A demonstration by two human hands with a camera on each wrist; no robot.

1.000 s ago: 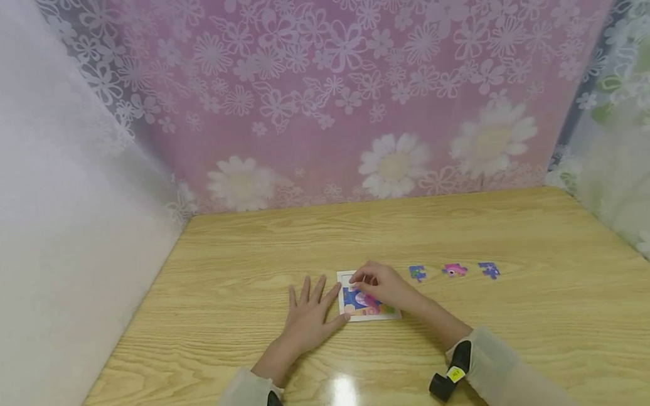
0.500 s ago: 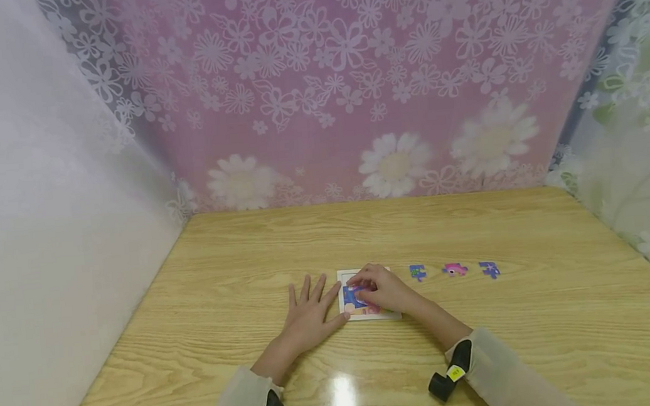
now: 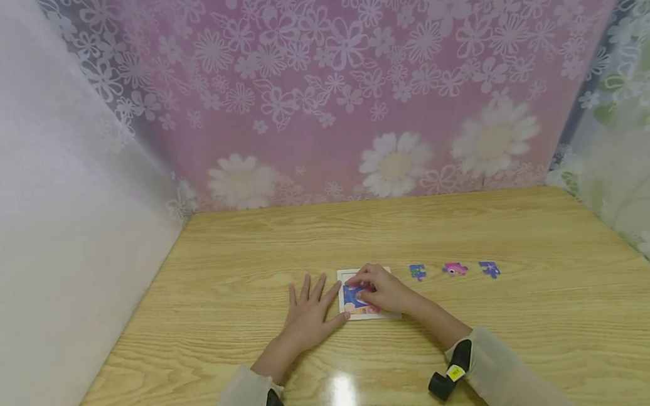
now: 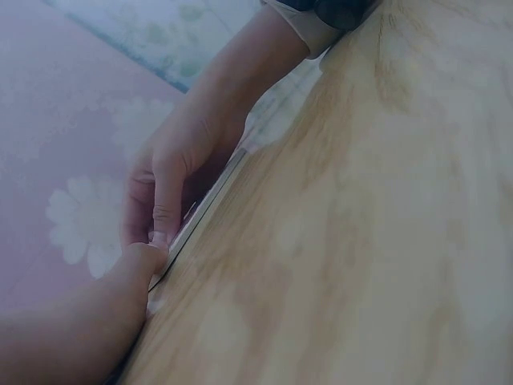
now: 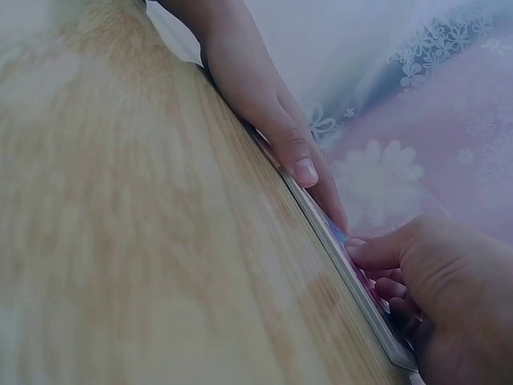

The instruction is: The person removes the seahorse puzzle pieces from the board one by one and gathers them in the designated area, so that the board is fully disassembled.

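Note:
A small jigsaw puzzle in a white-framed tray (image 3: 341,304) lies on the table, partly filled with a blue, pink and orange picture. My left hand (image 3: 306,324) lies flat to its left, fingers spread, with thumb and index fingertip on the frame's left edge. Over the tray is my right hand (image 3: 389,291), its fingers bent and thumb low against the picture. It seems to pinch a puzzle piece there, mostly hidden by the fingers. In the right wrist view the right thumb (image 5: 377,250) touches the puzzle surface.
Three loose puzzle pieces lie in a row right of the tray: a blue-green one (image 3: 417,272), a pink one with an eye (image 3: 455,269) and a blue-purple one (image 3: 490,269). A pink flowered curtain (image 3: 318,103) hangs behind the wooden table (image 3: 237,247).
My right hand has lowered slightly onto the tray, its thumb and fingers shifting a little left and spreading apart over the picture. The left hand and the loose pieces have stayed put.

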